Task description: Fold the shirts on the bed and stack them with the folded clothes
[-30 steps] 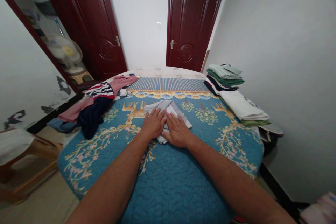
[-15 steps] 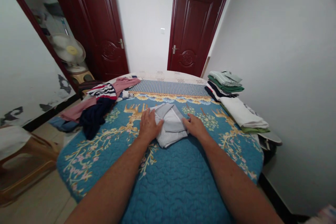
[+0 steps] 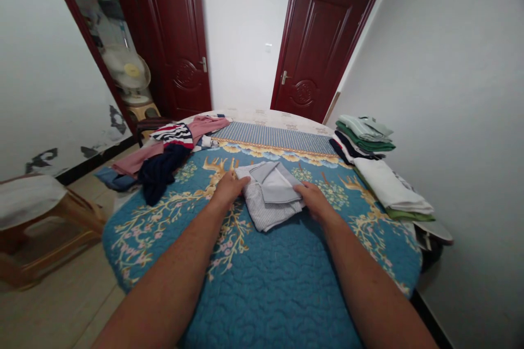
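A folded grey-and-white striped shirt (image 3: 270, 212) with a plain grey collar on top lies in the middle of the table, on a blue floral quilted cover (image 3: 262, 283). My left hand (image 3: 230, 190) pinches its left edge, thumb on top and fingers partly hidden beneath. At the right edge, by the collar, my right hand (image 3: 314, 199) grips the cloth between thumb and fingers. The shirt looks slightly raised at its right side.
Loose pink, striped and navy clothes (image 3: 172, 147) are heaped at the table's left edge. Folded green and dark garments (image 3: 362, 133) are stacked at the right, beside a folded white garment (image 3: 388, 182). A stool (image 3: 49, 223) stands at the left, a fan (image 3: 126, 71) behind.
My left hand has gone from lying flat on the shirt to gripping its left edge. My right hand has closed on the right edge. The camera view has turned slightly left.
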The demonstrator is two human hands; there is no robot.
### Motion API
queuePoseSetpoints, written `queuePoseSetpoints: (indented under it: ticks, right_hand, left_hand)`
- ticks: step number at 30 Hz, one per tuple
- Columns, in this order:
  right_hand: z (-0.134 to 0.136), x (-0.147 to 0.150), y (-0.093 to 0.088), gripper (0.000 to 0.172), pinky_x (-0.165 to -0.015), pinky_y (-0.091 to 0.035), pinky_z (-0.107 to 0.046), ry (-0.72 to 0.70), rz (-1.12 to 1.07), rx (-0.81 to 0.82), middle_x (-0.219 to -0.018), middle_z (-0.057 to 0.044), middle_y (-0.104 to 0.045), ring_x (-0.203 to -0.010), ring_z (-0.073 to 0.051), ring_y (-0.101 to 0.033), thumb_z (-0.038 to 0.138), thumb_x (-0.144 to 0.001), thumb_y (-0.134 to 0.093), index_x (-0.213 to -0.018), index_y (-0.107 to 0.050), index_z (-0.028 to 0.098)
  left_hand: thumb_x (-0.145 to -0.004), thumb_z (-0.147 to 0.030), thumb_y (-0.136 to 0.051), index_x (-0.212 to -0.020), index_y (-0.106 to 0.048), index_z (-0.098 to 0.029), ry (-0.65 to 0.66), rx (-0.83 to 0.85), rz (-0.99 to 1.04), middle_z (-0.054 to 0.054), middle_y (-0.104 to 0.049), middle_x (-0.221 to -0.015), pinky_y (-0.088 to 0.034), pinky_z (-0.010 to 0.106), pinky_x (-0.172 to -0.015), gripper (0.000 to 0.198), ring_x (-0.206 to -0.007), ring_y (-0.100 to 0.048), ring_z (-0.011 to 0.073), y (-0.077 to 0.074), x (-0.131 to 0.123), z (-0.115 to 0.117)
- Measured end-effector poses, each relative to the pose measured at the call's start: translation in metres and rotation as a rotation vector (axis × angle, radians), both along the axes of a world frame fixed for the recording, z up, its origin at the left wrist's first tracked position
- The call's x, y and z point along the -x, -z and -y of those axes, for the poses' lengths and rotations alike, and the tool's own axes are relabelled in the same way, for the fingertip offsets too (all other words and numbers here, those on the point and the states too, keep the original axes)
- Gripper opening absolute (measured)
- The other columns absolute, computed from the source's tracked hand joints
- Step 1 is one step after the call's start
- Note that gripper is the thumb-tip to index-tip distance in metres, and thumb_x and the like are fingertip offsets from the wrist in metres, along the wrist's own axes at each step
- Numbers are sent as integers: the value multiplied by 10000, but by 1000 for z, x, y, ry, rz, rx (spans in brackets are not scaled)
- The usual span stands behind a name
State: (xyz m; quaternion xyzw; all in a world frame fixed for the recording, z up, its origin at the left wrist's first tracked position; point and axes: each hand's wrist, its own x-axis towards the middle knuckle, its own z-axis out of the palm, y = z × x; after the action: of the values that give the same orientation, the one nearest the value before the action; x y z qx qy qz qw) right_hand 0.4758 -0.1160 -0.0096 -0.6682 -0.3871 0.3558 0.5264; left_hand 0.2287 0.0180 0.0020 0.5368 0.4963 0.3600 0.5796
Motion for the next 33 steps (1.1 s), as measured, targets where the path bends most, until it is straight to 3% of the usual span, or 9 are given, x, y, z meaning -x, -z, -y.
queuePoseSetpoints:
  ticks: [3, 5, 11, 13, 16, 20, 25, 29, 33]
  right_hand:
    - [-4, 5, 1, 202, -583, -467, -277, 63, -365, -47, -694, -13, -692, -647, -188, -614, 374, -689, -717, -789, -657, 209]
    - [-5, 4, 0, 185, -641, -545, -303, 69, -494, -44, -733, -42, -737, -690, -213, -674, 340, -706, -698, -826, -689, 199]
    - [-3, -2, -7, 293, -879, -633, -396, -17, -618, -33, -904, -107, -819, -905, -281, -787, 327, -835, -601, -1021, -753, 160]
    - [-2, -3, -8, 304, -920, -631, -409, -27, -631, -48, -911, -109, -822, -932, -286, -791, 327, -839, -609, -1043, -752, 152]
    - [0, -3, -10, 344, -991, -615, -444, -39, -641, -137, -957, -106, -826, -1021, -302, -784, 361, -838, -645, -1094, -751, 157]
    - [5, 4, -13, 500, -1081, -571, -500, -35, -655, -316, -1119, -99, -821, -1208, -325, -732, 600, -889, -634, -1194, -739, 217]
    - [5, 26, -9, 733, -1146, -508, -578, -120, -606, -364, -1357, -113, -752, -1394, -341, -622, 806, -901, -540, -1369, -674, 257]
    - [-8, 42, 1, 681, -1148, -522, -549, -86, -664, -372, -1377, -124, -742, -1396, -337, -622, 703, -876, -675, -1372, -670, 238]
    - [-19, 50, 9, 556, -1127, -551, -523, 16, -713, -382, -1254, -88, -798, -1237, -313, -728, 437, -837, -783, -1343, -673, 234]
  left_hand:
    - [-819, -268, -793, -1060, -749, -166, 49, 317, 346, 126, -802, -1006, -627, 349, -832, 266, -904, -773, 246, 1, -8, 4]
    - [-850, -244, -755, -1080, -746, -147, 46, 439, 499, 132, -797, -985, -649, 381, -843, 250, -872, -775, 249, 0, -16, 10]
    - [-905, -266, -715, -1290, -718, -144, 75, 485, 942, 149, -803, -1189, -614, 488, -1064, 404, -1113, -772, 309, -4, -36, 38]
    - [-908, -272, -705, -1343, -703, -139, 115, 496, 977, 163, -794, -1239, -581, 536, -1116, 455, -1180, -754, 340, -5, -39, 45]
    - [-886, -193, -684, -1392, -675, -131, 66, 519, 962, 165, -798, -1232, -564, 564, -1138, 510, -1187, -755, 348, -6, -41, 48]
    - [-908, -182, -665, -1430, -648, -141, 30, 452, 998, 156, -796, -1251, -560, 560, -1147, 524, -1195, -756, 334, -9, -37, 43]
    - [-942, -187, -663, -1439, -645, -169, 12, 393, 1033, 137, -791, -1276, -559, 535, -1152, 498, -1206, -754, 310, -10, -34, 37]
    - [-924, -156, -686, -1472, -619, -238, 5, 351, 1014, 113, -789, -1287, -569, 516, -1137, 557, -1202, -757, 289, -5, -38, 39]
    - [-915, -141, -675, -1415, -658, -194, 28, 384, 989, 122, -800, -1240, -589, 502, -1112, 503, -1161, -768, 289, -3, -42, 40]
